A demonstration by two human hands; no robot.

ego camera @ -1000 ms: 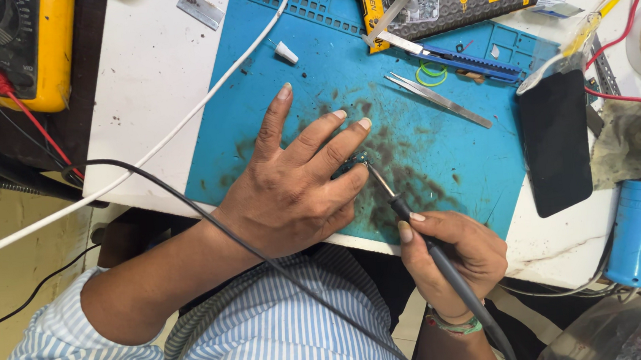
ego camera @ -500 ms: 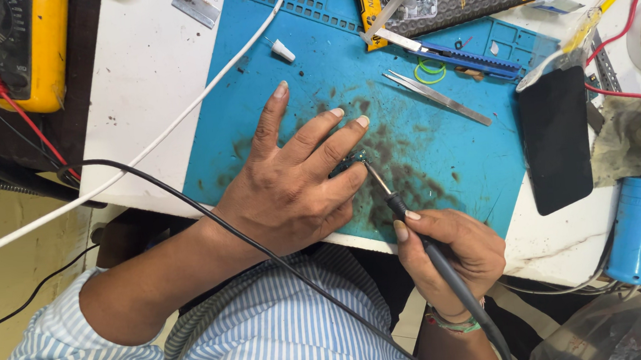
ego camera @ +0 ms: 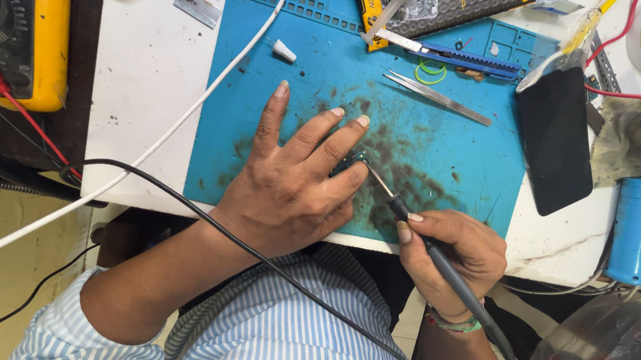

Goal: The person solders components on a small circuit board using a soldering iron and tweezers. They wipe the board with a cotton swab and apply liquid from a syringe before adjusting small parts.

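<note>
**Soldering a small board on the blue mat**

The left hand (ego camera: 294,186) lay flat, fingers spread, pinning a small circuit board (ego camera: 350,162) that was mostly hidden beneath the fingertips on the stained blue silicone mat (ego camera: 311,59). The right hand (ego camera: 452,257) was closed pen-style around a soldering iron (ego camera: 416,229), its tip touching the board's edge. The step appeared to be soldering a joint; any next move would call for a steady tip and the board kept from sliding. On the white bench (ego camera: 152,79) lay tweezers (ego camera: 440,98), a dark phone (ego camera: 555,139), a yellow multimeter (ego camera: 9,48) and a white cable (ego camera: 143,152); a blue cylindrical tool (ego camera: 633,231) hung at the right edge.
</note>
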